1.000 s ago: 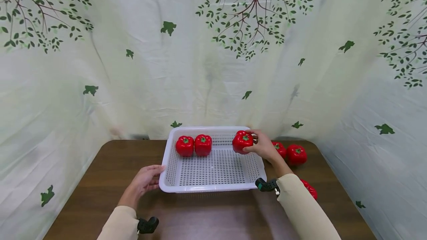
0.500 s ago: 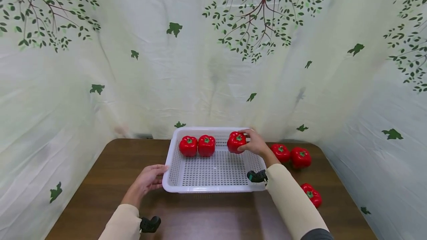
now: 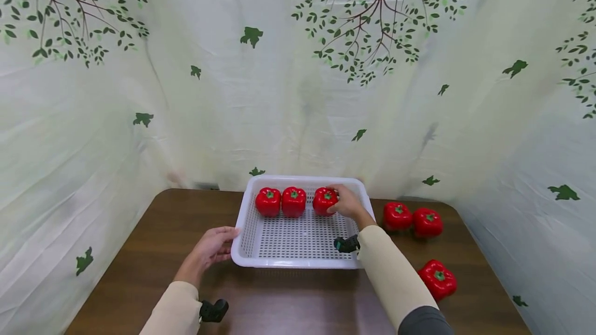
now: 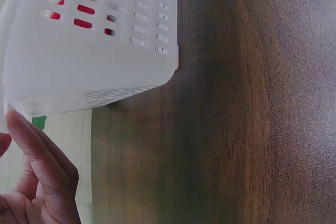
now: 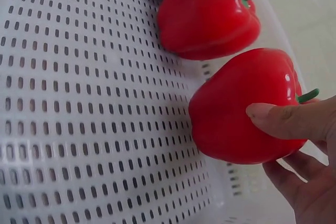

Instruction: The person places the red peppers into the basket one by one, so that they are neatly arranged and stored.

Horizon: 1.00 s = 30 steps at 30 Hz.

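Observation:
A white perforated plastic basket (image 3: 298, 262) stands on the table, with two red bell peppers (image 3: 268, 202) (image 3: 294, 202) side by side along its back. My right hand (image 3: 346, 203) holds a third red bell pepper (image 5: 236, 114) inside the basket, thumb on its near side and fingers curled round beneath. A small gap separates it from the nearest pepper (image 5: 210, 17) in the right wrist view. At the basket's left side my left hand (image 3: 216, 247) pinches the rim. Its fingertips (image 4: 18, 121) meet the rim's corner in the left wrist view.
Two more red bell peppers (image 3: 397, 216) (image 3: 427, 222) sit together at the table's back right. Another red bell pepper (image 3: 438, 279) lies nearer, beside my right sleeve (image 3: 391, 273). A leaf-printed curtain (image 3: 298, 92) hangs right behind the brown wooden table (image 3: 288, 304).
My right hand has carried its pepper leftward and deeper into the basket, closer to the two others. My left hand keeps its place at the rim. The head view has shifted slightly.

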### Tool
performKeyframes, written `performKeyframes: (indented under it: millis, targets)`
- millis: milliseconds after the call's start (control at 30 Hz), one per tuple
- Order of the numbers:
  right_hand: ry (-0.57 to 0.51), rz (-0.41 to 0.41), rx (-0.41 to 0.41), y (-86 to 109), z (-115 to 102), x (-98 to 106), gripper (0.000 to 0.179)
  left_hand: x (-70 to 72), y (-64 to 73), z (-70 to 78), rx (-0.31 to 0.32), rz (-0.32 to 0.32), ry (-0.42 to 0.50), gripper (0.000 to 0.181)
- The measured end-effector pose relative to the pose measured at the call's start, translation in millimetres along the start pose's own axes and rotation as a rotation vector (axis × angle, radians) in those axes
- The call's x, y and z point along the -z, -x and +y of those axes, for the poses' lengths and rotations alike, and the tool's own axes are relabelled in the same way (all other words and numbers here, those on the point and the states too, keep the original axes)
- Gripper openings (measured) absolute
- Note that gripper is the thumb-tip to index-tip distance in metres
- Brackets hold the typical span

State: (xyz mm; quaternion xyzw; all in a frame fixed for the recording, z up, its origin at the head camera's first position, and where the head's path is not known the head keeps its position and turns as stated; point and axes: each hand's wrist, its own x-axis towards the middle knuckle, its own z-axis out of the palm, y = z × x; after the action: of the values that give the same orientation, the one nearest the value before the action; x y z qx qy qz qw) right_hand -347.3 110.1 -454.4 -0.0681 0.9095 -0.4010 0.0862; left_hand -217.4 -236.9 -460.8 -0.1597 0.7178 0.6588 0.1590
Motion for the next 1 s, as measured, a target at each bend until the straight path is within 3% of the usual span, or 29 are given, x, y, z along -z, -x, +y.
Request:
performKeyframes:
  millis: [300,533,633,1000]
  targets:
    - [-0.043,-0.029,-0.029,-8.4,1,-6,0.070,-2.3,0.4,-1.0,0.002,0.014,-0.005,0.046]
    - [-0.088,-0.079,-0.021,-15.5,2,-11,0.070,-1.6,2.1,0.5,-0.010,0.014,0.021,0.037]
    - [-0.095,-0.101,-0.010,-15.9,0,-12,0.069,-0.5,3.5,1.3,-0.015,-0.007,0.024,0.035]
    - [-0.089,-0.107,-0.011,-9.6,-1,-9,0.076,-2.6,2.6,0.5,-0.002,0.016,0.013,0.038]
